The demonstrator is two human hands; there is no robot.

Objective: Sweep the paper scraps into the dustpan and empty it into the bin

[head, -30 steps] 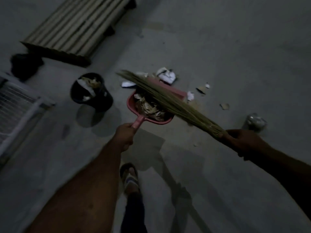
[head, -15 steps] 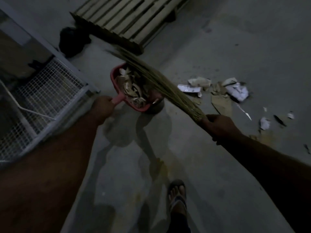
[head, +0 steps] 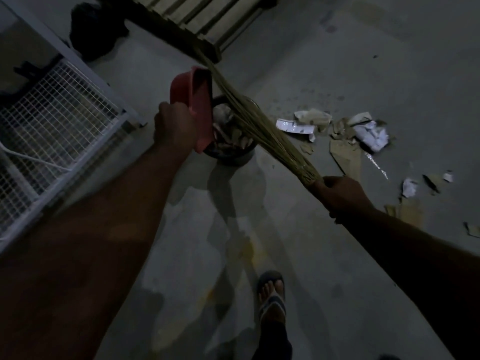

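Note:
My left hand (head: 174, 126) grips the handle of the red dustpan (head: 198, 105), which is tipped on its side over the black bin (head: 235, 158). Torn paper scraps fill the bin (head: 228, 133). My right hand (head: 339, 194) holds the straw broom (head: 249, 118) by its bound end; its bristles reach up and left across the bin's mouth, against the pan's open edge. More paper scraps (head: 368, 133) lie scattered on the concrete floor to the right of the bin.
A white wire-mesh gate (head: 59, 118) runs along the left. A slatted wooden pallet (head: 205, 16) lies beyond the bin, with a dark bundle (head: 97, 29) beside it. My sandalled foot (head: 271, 294) stands on the floor below.
The dustpan has gone from level and full of scraps to tipped on its side over the bin, and the scraps now lie in the bin. The broom stayed across the pan.

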